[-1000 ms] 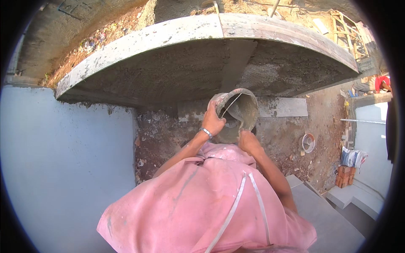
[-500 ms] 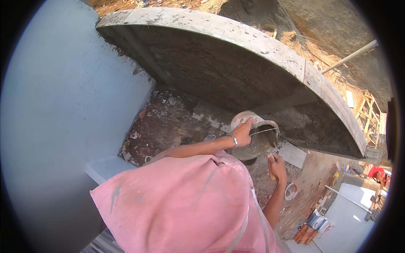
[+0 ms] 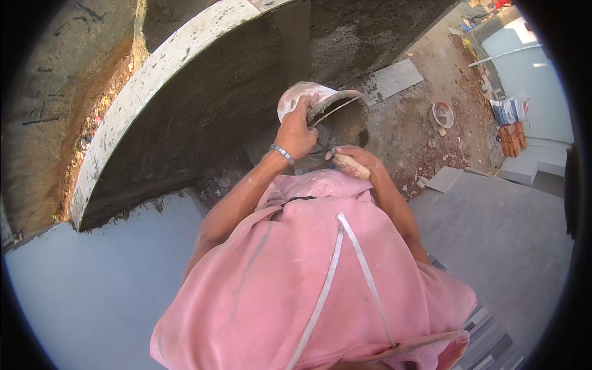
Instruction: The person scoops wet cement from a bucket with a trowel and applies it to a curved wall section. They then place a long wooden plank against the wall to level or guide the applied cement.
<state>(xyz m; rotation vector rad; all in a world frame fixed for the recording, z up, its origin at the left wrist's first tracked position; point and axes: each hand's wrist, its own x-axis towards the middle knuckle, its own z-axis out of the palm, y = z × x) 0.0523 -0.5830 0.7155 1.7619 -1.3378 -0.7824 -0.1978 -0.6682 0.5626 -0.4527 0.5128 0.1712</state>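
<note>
A whitish, mortar-smeared bucket [image 3: 291, 98] lies tilted, its mouth facing right and toward me. My left hand [image 3: 297, 132], with a bracelet at the wrist, is closed on the bucket near its rim, beside the thin wire handle. Just right of the bucket's mouth, my right hand [image 3: 362, 158] is closed round the pale wooden handle of a trowel [image 3: 351, 165]. The trowel's blade is hard to make out against the dark ground. Grey residue shows on the bucket's inner wall.
A curved, freshly plastered wall [image 3: 179, 52] rises to the left and ahead. Beyond the bucket lies a flat grey board [image 3: 393, 82]. A small round tub [image 3: 441, 115], stacked bricks [image 3: 511, 139] and a sack [image 3: 509, 111] are at the right. Rubble covers the ground.
My view has swung round, so the curved wall now stands more to the left. My left hand still grips the bucket. The trowel in my right hand has come closer to my body.
</note>
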